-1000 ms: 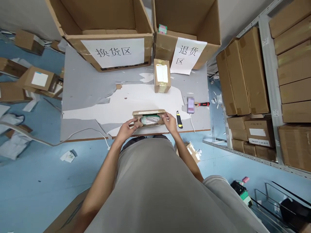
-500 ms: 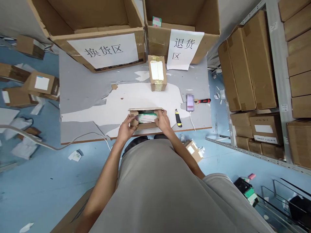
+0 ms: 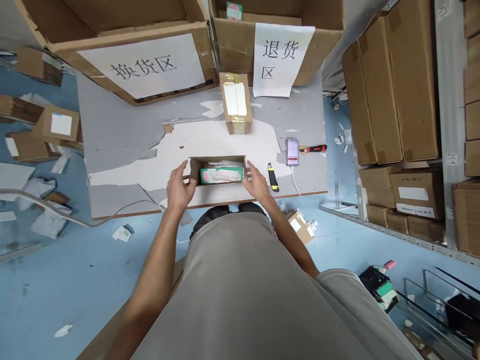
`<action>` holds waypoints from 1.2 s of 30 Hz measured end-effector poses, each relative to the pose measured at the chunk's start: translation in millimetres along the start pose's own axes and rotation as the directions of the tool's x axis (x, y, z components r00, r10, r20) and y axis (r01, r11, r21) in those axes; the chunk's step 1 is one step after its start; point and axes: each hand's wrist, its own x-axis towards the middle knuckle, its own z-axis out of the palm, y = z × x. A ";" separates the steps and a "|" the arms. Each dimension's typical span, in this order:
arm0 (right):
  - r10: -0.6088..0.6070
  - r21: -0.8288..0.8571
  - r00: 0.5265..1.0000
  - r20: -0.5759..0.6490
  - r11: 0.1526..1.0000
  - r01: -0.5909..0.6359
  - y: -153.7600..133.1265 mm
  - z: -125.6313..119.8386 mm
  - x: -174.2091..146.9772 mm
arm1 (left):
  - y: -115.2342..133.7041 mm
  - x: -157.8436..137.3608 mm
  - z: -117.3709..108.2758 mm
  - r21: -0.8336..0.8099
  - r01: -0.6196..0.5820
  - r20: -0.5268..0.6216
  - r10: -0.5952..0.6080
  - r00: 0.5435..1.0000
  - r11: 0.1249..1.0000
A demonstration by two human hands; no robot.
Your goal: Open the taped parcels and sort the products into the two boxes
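- Here, a scuffed grey-and-white table (image 3: 120,120) stretches beneath and beyond the fingers of a person's left hand (image 3: 181,187) and right hand (image 3: 258,185).
- The left carton (image 3: 131,39), large and open-topped, stands at the far side, ahead of the left fingers, its front bearing a white sheet (image 3: 144,65) with Chinese characters.
- Next to it, the right carton (image 3: 234,50), also open at the top, stands ahead of the right fingers; a second sheet (image 3: 281,60), likewise lettered, hangs down its front.
- Between the two sets of fingers sits the open box (image 3: 195,171), its mouth facing up near the table's front edge.
- A small taped parcel (image 3: 237,105) stands beyond that box, ahead of the gap between the hands and close to the right carton.
- The hands flank the open box, left fingers spread and curved at its left end, right fingers loosely parted at its right end. Neither is closed around anything; whether the fingertips press the cardboard cannot be told.
- The green pack (image 3: 222,175), with white and pink on its face, lies lengthwise inside the open box, between left and right fingers.
- A phone (image 3: 292,151), its screen blurred, lies ahead and to the right of the right fingers.
- A red-and-black tool (image 3: 316,148) lies farther right of them, past the phone.
- A yellow-and-black knife (image 3: 273,178) rests just right of the right fingers.
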 end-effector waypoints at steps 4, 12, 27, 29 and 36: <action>-0.009 0.123 0.999 -0.036 0.992 0.013 16.6 -3.3 3.2 | -8.3 1.8 -9.0 -0.075 0.018 -0.120 -0.027 0.992 0.997; -0.189 -0.107 0.981 -0.037 0.977 0.184 -7.9 -13.3 -7.9 | 8.6 -2.6 -10.4 0.207 -0.220 0.014 0.222 0.975 0.953; -0.202 -0.225 0.944 0.261 0.938 0.263 -7.7 -18.5 3.8 | -3.9 53.7 17.6 0.319 -0.496 0.511 0.295 0.808 0.807; -0.211 -0.206 0.944 0.253 0.942 0.266 -7.1 -20.3 7.0 | -3.3 61.3 23.6 0.333 -0.523 0.544 0.293 0.786 0.785; -0.175 -0.267 0.952 0.250 0.933 0.241 -10.7 -19.4 14.5 | 7.6 79.7 42.2 0.381 -0.490 0.579 0.212 0.788 0.784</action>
